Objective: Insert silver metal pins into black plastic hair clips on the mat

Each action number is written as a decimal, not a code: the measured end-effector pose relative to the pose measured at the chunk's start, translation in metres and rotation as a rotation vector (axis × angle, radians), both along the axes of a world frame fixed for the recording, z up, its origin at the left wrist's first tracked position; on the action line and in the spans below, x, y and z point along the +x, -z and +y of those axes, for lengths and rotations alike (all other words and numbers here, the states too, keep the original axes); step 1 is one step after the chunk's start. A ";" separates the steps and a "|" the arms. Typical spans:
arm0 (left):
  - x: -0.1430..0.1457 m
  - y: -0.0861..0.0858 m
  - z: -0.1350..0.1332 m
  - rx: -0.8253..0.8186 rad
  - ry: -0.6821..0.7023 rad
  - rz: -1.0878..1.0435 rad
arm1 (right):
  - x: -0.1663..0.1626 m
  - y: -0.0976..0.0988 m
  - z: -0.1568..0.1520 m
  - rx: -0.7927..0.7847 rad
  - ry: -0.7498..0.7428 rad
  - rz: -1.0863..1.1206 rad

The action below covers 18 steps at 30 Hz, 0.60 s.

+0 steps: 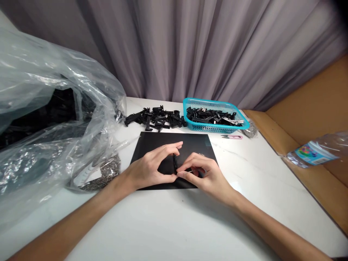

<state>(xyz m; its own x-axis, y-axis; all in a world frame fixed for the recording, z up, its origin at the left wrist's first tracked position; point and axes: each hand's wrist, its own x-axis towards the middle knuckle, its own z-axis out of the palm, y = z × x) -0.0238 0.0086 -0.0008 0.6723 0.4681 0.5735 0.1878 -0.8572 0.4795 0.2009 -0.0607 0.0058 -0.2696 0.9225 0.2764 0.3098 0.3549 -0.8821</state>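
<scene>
Over a black mat (146,145), my left hand (152,165) grips a small narrow black plastic part (174,164) between thumb and fingers, holding it lengthwise away from me. My right hand (202,170) is closed, its thumb and fingertips meeting at the near end of that part. From the right fingers sticks a thin, light-coloured pin or rod (188,172), too small to name surely. A few tiny shiny pieces (201,154) lie on the mat just beyond my right hand.
Loose black plastic parts (154,117) are heaped behind the mat. A blue basket (217,127) holds more, near pink-handled thread snips (232,137). Left are a large clear bag (100,83) and a bag of small metal pieces (108,170); right, a plastic bottle (315,150) and cardboard (307,98).
</scene>
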 end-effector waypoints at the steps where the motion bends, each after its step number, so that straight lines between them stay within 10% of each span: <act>1: 0.000 0.000 0.000 -0.016 -0.009 0.007 | 0.001 0.000 0.000 -0.005 -0.012 -0.012; 18: 0.000 0.005 -0.001 0.014 0.033 0.058 | 0.007 -0.005 0.002 0.015 -0.106 -0.196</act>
<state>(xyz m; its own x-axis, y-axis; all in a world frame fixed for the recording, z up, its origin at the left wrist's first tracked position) -0.0237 0.0071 -0.0061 0.7197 0.4372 0.5394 0.1862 -0.8699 0.4567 0.2079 -0.0589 0.0110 -0.4145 0.8825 0.2223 0.4353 0.4068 -0.8031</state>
